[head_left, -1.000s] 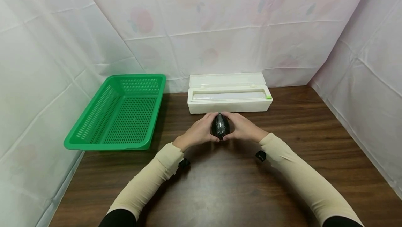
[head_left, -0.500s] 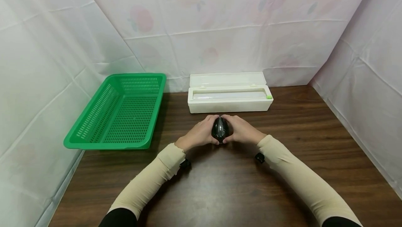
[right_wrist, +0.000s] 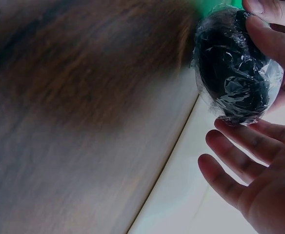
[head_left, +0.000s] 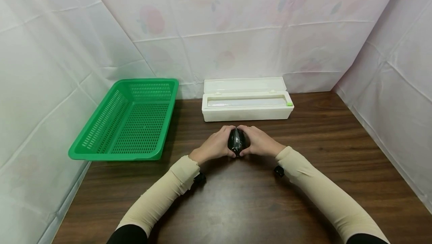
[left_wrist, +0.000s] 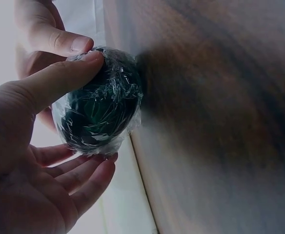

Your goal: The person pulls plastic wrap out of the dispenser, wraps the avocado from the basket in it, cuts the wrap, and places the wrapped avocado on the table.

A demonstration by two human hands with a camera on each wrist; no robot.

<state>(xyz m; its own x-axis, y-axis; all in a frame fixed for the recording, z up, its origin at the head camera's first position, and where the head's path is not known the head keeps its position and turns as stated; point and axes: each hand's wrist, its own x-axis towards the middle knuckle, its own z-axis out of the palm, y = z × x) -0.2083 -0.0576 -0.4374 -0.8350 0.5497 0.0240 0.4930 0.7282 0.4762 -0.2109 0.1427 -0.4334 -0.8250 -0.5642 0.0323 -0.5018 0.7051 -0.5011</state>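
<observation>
A dark, egg-shaped thing like an avocado (head_left: 237,142), wrapped in crinkled clear cling film (left_wrist: 115,80), is at mid-table between my two hands. My left hand (head_left: 216,143) holds it from the left, thumb on the near side and fingers curving round the far side. From the right, my right hand (head_left: 261,142) grips it the same way, and the thumbs come close together. In the right wrist view, loose film (right_wrist: 233,92) shows on its underside. Part of the avocado's sides is hidden by the hands.
Behind the hands stands a white cling film dispenser (head_left: 248,113), lid raised, with a roll inside and a green slider at its right end. A green slotted basket (head_left: 116,157) sits at the left. Printed cloth (head_left: 216,34) hangs around the wooden table (head_left: 256,206).
Both hands have shifted slightly toward me with the avocado, away from the dispenser. Their hold on it looks much the same. The basket and dispenser have not moved.
</observation>
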